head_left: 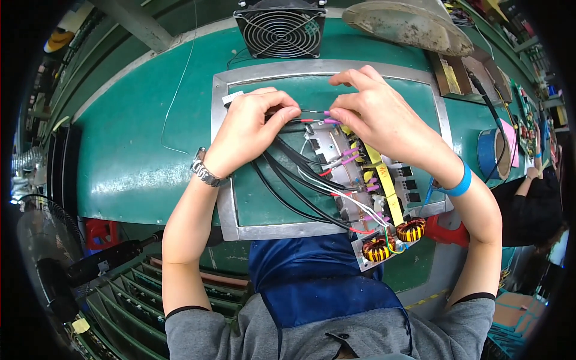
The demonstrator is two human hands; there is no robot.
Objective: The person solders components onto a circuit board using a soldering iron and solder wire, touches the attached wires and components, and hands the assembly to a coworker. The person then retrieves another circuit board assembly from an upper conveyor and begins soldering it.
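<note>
My left hand [255,123] pinches a thin black wire [309,111] between thumb and fingertips. Opposite it, my right hand [378,111] has its thumb and a finger closed on a small purple sleeve [327,113] at that wire's other end; its index finger is raised. Below my hands lies a circuit board assembly [333,144] with a yellow-taped strip [393,195], partly hidden by my right hand. Two yellow-and-black ring coils, one nearer [377,248] and one farther [411,229], sit at its near end. Black cables [288,180] and white wires [360,205] run off its left side.
A metal frame [225,207] is set into the green bench [138,162]. A fan with a round grille [281,36] and a dusty lamp shade [408,24] are at the back. To the right are a blue tape roll [489,153] and a co-worker's arm [527,183].
</note>
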